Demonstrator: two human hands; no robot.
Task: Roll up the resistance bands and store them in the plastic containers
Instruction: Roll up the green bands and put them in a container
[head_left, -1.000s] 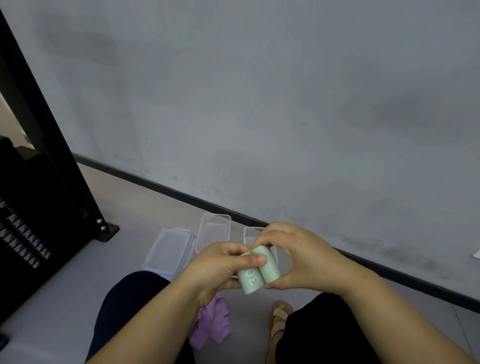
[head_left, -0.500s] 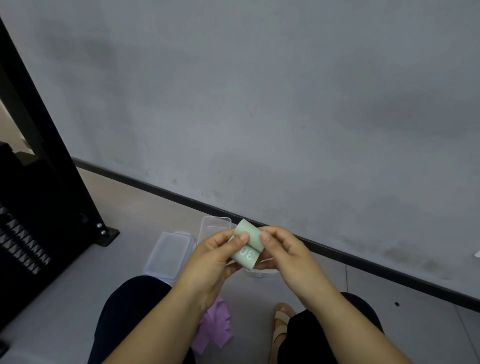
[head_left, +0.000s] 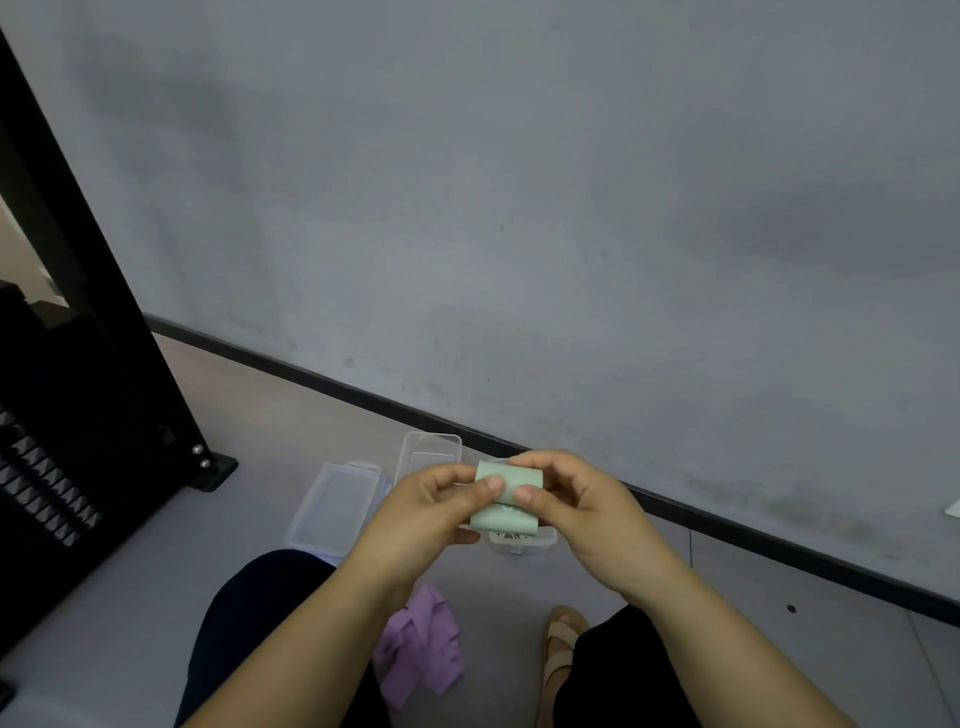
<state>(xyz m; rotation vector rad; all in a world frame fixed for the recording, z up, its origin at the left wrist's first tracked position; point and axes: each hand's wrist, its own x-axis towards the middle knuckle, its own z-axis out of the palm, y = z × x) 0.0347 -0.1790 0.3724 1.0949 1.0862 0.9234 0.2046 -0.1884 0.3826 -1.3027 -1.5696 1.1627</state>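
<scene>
Green band (head_left: 511, 473), pinched, print unreadable

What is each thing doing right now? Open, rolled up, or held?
Green band: rolled up, held in both hands.
Left hand: pinching the green band.
Right hand: pinching the green band.
Purple band: unrolled, crumpled on the floor.
Far box: open, looks empty.
Near box: open, mostly hidden.
Lid: off, lying flat.

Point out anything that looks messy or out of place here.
The purple band lies crumpled and unrolled on the floor between the person's legs, outside the clear containers. The green band, held by the left hand and right hand, looks rolled. Nothing else stands out.
</scene>
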